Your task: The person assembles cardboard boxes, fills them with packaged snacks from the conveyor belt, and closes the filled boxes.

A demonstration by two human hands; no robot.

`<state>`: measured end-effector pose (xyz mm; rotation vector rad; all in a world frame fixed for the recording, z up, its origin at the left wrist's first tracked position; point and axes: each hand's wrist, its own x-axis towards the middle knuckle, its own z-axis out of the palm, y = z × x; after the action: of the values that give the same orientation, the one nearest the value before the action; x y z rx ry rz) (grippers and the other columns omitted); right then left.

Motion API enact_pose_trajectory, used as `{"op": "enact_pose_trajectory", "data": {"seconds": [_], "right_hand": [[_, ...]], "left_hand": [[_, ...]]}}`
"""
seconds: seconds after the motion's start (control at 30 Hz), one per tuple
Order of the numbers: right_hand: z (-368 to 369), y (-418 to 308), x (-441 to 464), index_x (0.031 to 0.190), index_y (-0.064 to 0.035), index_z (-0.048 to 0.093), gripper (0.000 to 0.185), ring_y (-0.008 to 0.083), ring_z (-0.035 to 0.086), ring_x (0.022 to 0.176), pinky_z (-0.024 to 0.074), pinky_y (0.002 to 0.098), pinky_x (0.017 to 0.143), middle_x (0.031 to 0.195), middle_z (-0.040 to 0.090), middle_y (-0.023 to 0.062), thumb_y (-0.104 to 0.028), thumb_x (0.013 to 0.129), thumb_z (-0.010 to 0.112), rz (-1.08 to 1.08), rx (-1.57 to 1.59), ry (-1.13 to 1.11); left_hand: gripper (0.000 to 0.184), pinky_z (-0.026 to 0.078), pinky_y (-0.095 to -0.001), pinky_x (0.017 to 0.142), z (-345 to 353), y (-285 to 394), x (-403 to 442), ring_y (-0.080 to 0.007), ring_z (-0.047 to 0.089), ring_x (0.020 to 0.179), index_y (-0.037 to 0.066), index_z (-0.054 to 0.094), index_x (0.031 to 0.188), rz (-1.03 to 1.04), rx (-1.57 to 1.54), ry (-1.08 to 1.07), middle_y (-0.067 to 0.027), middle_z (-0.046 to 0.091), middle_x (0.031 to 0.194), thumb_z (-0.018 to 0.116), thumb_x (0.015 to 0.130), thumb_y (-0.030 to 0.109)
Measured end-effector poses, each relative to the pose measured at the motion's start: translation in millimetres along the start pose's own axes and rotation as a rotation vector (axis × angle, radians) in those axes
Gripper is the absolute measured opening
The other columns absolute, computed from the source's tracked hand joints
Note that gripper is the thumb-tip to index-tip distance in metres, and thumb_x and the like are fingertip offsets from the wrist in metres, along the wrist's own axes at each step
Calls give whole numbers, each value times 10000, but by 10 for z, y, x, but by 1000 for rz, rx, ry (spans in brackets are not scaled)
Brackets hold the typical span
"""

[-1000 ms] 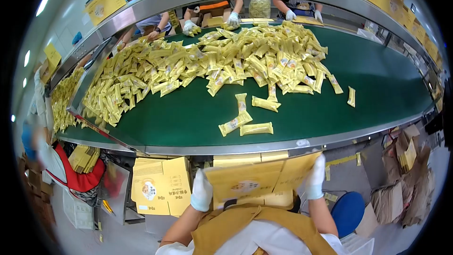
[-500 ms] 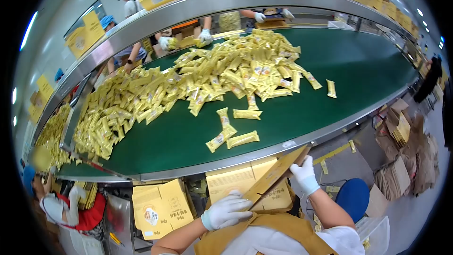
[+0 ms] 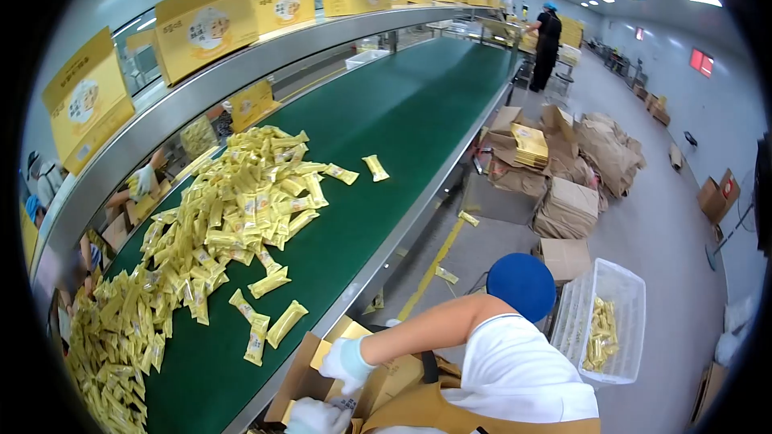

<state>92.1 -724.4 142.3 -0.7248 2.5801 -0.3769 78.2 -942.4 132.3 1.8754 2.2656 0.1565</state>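
A yellow carton (image 3: pixel 299 376), brown on its inner side, stands opened at the near edge of the belt, in front of my body. My right hand (image 3: pixel 347 363), in a white glove, is closed on the carton's upper edge, its fingertips hidden. Lower down, my gloved left hand (image 3: pixel 318 417) grips the carton near the bottom of the view, partly cut off. Just beyond the carton, several yellow wrapped snack packets (image 3: pixel 285 323) lie on the green conveyor belt (image 3: pixel 338 249). A large heap of the same packets (image 3: pixel 241 201) spreads farther off.
To the right are a blue round stool (image 3: pixel 521 286), a clear plastic bin (image 3: pixel 631 325) with packets inside, and brown cardboard (image 3: pixel 567 209). Yellow cartons (image 3: pixel 207 26) line the shelf above the belt. Other people work across the belt, and a person in black (image 3: pixel 548 48) stands far back.
My view has swung right along the belt. The carton, flat and slanted between my hands before, now appears opened out, and both hands have closed in on it.
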Motion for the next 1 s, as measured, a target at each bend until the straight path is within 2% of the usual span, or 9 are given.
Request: {"op": "enact_pose_trajectory", "data": {"seconds": [0.03, 0.13, 0.17, 0.4, 0.47, 0.57, 0.8, 0.87, 1.0], "right_hand": [[36, 34, 43, 982, -37, 692, 439, 382, 683, 852, 535, 469, 798, 883, 696, 187, -427, 782, 717, -29, -17, -46], [41, 69, 80, 951, -12, 704, 628, 384, 675, 896, 535, 427, 833, 923, 688, 197, -608, 756, 737, -221, 172, -78], [-173, 92, 104, 1112, 27, 658, 734, 363, 642, 1031, 522, 402, 901, 1129, 632, 214, -593, 740, 787, -225, 230, -450], [277, 200, -370, 1448, 56, 361, 1038, 337, 543, 1245, 467, 410, 1033, 1376, 452, 243, -392, 680, 897, 39, 820, 437], [478, 145, -276, 1523, 48, 225, 1163, 410, 491, 1289, 424, 443, 1074, 1401, 432, 261, -411, 679, 881, 158, 467, 723], [640, 172, -129, 1559, 20, 148, 1233, 459, 462, 1289, 406, 459, 1080, 1413, 424, 281, -479, 686, 862, 289, 551, 727], [832, 386, 75, 1507, -20, 351, 859, 378, 539, 1224, 446, 436, 1037, 1370, 500, 243, -410, 858, 756, 42, 388, 687], [865, 549, 49, 1464, -26, 428, 645, 289, 594, 1159, 495, 390, 977, 1323, 574, 171, -295, 937, 685, -10, 1170, 663], [911, 825, -145, 1275, 21, 582, 375, 147, 610, 1067, 499, 286, 911, 1160, 671, 109, -257, 1027, 541, 434, 1588, 1059]], "left_hand": [[258, 549, -501, 792, -11, 44, 109, -336, 677, 756, 120, 679, 720, -150, -78, -305, -113, 696, 775, 632, 854, 335], [208, 429, -551, 1032, 204, -194, 45, -343, 636, 1086, 123, 695, 921, 110, -5, 34, -149, 701, 1085, 635, 869, 315], [388, 270, -577, 1153, 290, -191, -14, -368, 497, 1294, 98, 652, 1184, 104, 48, 317, -164, 589, 1343, 652, 862, 314], [520, 518, -454, 883, -260, 163, -28, -389, 634, 1020, 35, 626, 1290, -610, -11, 545, -221, 647, 1133, 691, 877, 343], [338, 531, -429, 716, -317, 97, -34, -348, 644, 827, 93, 708, 1130, -502, -96, 538, -137, 648, 942, 723, 867, 305], [395, 516, -458, 836, -163, 45, -22, -381, 634, 947, 76, 687, 1114, -356, -187, 463, -174, 654, 1028, 779, 819, 321], [963, 341, -557, 1077, -32, 290, 120, -445, 380, 1376, 32, 486, 1416, -485, 169, 52, -291, 381, 1500, 786, 645, 526], [1082, 295, -588, 1077, -69, 190, 27, -473, 294, 1412, 30, 423, 1462, -513, 24, 43, -319, 296, 1533, 785, 601, 577], [1159, 290, -544, 1142, -332, -49, -342, -496, 321, 1395, -23, 276, 1533, -542, -304, 492, -327, 277, 1549, 819, 614, 431]]}}
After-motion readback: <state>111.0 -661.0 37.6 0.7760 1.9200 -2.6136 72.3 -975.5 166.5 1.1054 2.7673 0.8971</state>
